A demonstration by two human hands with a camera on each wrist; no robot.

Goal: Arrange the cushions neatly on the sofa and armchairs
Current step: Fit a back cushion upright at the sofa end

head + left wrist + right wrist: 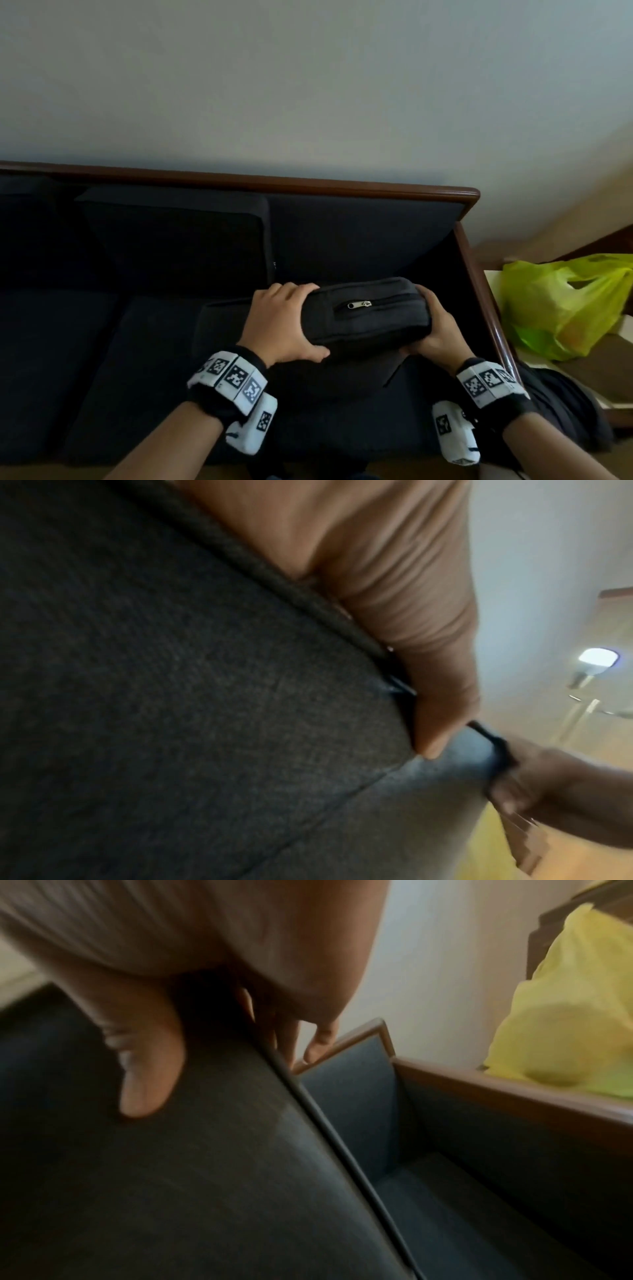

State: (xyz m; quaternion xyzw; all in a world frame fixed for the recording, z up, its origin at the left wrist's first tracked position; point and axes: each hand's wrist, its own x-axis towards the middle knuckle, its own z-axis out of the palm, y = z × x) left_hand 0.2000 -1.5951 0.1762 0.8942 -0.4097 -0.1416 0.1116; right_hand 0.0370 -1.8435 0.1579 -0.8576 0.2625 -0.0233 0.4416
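Item: dark grey cushion (365,317), thick, piped along its edges, zip pull showing on the upturned end face; held off the seat over the right end of the sofa (239,183), just in front of the bare stretch of backrest beside the armrest. Left hand (284,329): grip curled round the cushion's left end, thumb underneath toward the near side, fingers wrapped over the top. Right hand (436,330): grip likewise clamped on the right end, thumb pressed flat on the fabric in the right wrist view, fingers curled over the piped far edge. Neighbouring stock: one back cushion (178,236) already upright against the backrest to the left; seat cushions (144,359) lying flat below. Off-sofa: yellow-green plastic bag (565,308) on a worktop beyond the armrest, well apart from the cushion. Step in hand, as judged: carrying the cushion to the vacant right back slot. Next move calls for: turning it upright, zip end tucked down or out of view, lowering it against the backrest flush with its neighbour, then pressing it square into the corner.
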